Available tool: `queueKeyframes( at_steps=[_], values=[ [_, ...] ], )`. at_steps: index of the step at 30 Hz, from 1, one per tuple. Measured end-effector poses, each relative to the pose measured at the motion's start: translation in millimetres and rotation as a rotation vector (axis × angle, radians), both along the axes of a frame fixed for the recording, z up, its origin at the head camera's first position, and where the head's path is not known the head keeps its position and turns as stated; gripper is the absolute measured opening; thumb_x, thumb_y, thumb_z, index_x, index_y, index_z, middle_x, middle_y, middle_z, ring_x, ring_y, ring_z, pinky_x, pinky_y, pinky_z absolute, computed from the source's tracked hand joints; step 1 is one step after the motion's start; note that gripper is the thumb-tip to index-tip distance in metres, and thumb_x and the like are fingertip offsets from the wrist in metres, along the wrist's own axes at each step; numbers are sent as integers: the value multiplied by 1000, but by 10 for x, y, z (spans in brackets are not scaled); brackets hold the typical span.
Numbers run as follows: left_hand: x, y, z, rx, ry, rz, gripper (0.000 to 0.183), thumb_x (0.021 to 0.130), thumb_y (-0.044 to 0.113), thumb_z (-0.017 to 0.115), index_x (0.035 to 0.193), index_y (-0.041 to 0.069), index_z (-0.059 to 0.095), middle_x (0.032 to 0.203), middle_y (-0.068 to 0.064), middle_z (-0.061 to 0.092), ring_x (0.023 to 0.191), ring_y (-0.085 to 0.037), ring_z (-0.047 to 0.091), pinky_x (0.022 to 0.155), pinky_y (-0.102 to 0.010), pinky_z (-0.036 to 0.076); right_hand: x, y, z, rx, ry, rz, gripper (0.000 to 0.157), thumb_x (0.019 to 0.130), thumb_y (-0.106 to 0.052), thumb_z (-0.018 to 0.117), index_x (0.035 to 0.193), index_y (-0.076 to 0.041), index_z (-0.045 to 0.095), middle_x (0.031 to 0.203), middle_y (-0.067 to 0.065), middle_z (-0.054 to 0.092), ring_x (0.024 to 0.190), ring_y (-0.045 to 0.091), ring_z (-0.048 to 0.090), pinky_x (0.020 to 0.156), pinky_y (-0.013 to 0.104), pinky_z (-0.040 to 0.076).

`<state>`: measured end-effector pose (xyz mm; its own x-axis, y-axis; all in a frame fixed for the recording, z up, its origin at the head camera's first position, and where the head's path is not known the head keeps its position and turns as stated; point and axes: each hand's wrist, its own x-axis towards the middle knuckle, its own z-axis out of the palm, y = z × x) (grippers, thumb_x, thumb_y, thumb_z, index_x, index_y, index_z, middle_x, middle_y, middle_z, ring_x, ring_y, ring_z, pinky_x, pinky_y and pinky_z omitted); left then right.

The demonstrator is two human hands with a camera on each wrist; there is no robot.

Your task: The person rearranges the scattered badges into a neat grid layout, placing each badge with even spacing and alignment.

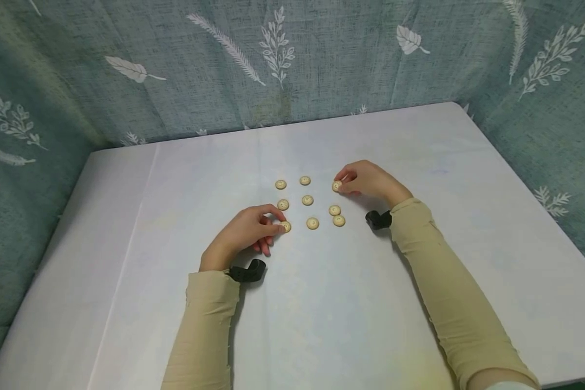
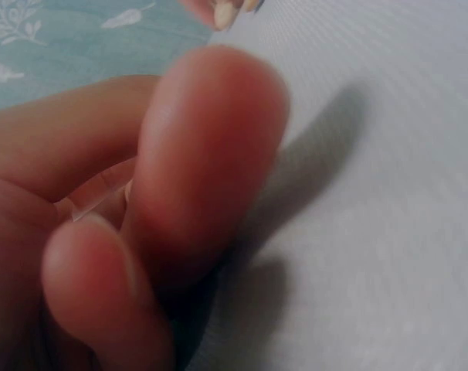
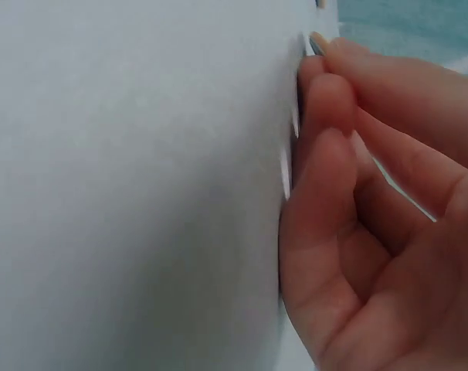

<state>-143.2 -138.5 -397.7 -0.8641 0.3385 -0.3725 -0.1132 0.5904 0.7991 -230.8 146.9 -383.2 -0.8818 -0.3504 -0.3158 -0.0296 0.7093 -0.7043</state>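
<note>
Several small round cream discs with raised rims and small marks in the middle lie in rough rows on the white table. At the near left of the group, my left hand [image 1: 248, 228] pinches a disc [image 1: 286, 227] between thumb and forefinger. My right hand [image 1: 370, 180] pinches another disc [image 1: 337, 186] at the far right. That disc shows as a thin tilted edge [image 3: 317, 44] in the right wrist view. Large blurred fingers [image 2: 211, 139] fill the left wrist view, and the left disc is hidden there. Just beyond the left fingertips lies a further disc [image 1: 283, 205].
At the right, an upper disc [image 1: 335, 210] sits right against a lower disc [image 1: 338, 220]. A middle disc [image 1: 307, 200] lies between the hands. Black wrist cameras [image 1: 247, 271] sit under both cuffs. Green leaf-patterned cloth [image 1: 322, 59] hangs behind and beside the white table [image 1: 175, 216].
</note>
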Motion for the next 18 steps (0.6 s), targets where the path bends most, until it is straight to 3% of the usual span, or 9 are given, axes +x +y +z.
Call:
queueKeyframes(
  at_steps=[11, 18],
  values=[
    [3, -21, 5, -14, 1, 18, 21, 81, 31, 65, 99, 24, 58, 66, -12, 58, 49, -28, 59, 43, -32, 45, -151, -146, 24, 8, 32, -12, 22, 82, -23, 65, 103, -16, 63, 86, 5, 61, 66, 20, 54, 60, 30, 43],
    [1, -1, 2, 0, -12, 16, 21, 80, 32, 66, 99, 25, 58, 66, -13, 57, 49, -28, 59, 43, -33, 46, -236, -171, 10, 6, 17, -12, 23, 83, -23, 64, 105, -17, 64, 73, 5, 58, 63, 19, 49, 62, 30, 39]
  ],
)
